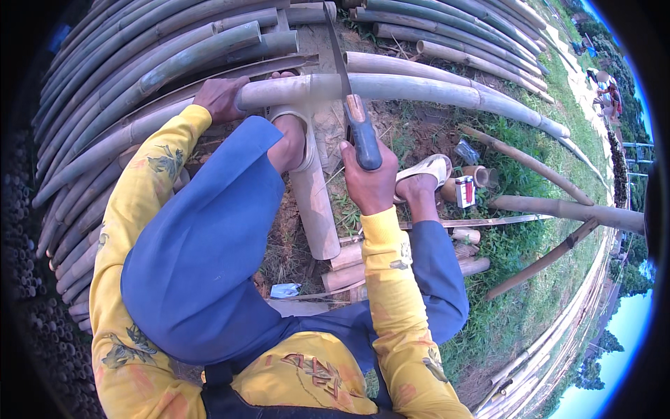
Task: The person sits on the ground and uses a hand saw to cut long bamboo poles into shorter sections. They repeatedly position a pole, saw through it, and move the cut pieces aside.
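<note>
My left hand [222, 96] grips the near end of a long pale bamboo pole [433, 92] that lies across in front of me. A hand saw [342, 70] with a dark handle is gripped by my right hand [370, 183], its blade standing across the pole. My left foot in a pale sandal [294, 136] presses on a short thick bamboo piece [315, 202] under the pole. The right foot in its sandal [422, 171] rests on the ground beside it. I wear yellow sleeves and blue trousers.
A big stack of long bamboo poles [132, 63] fills the left and top. Cut bamboo stubs [349, 269] lie near my right leg. A small red and white box [465, 190] and a plastic bottle [466, 151] sit on the grass. People stand far off at the upper right [606, 87].
</note>
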{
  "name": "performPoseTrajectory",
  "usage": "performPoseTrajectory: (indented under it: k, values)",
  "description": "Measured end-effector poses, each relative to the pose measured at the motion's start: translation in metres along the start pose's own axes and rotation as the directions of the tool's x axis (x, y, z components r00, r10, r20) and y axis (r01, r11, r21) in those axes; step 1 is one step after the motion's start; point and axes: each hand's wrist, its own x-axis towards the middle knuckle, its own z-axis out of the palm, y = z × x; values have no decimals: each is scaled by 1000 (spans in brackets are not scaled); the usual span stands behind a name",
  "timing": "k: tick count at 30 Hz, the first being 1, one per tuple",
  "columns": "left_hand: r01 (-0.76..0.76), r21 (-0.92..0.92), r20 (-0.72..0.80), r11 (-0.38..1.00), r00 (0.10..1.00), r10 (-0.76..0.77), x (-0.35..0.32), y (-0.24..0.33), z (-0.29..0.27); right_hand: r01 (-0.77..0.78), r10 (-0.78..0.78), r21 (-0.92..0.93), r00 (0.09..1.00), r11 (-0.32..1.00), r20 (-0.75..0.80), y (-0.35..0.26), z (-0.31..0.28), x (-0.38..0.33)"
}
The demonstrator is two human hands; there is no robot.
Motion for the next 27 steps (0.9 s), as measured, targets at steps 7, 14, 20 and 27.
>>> performPoseTrajectory:
  k: [7,14,20,27]
  values:
    - [13,-16,85,1000,996,-12,-13,-6,4,-121,128,-168,991,978,31,-11,-52,-196]
    - [27,23,49,999,998,-28,-8,-2,-3,-56,56,-20,998,998,16,-22,-16,-39]
    - [61,-9,150,998,987,-59,-16,-6,-8,-129,129,3,990,992,62,10,-7,-67]
    - [35,45,102,998,994,-40,-9,-9,-7,-15,13,-150,1000,989,-11,-36,-45,-160]
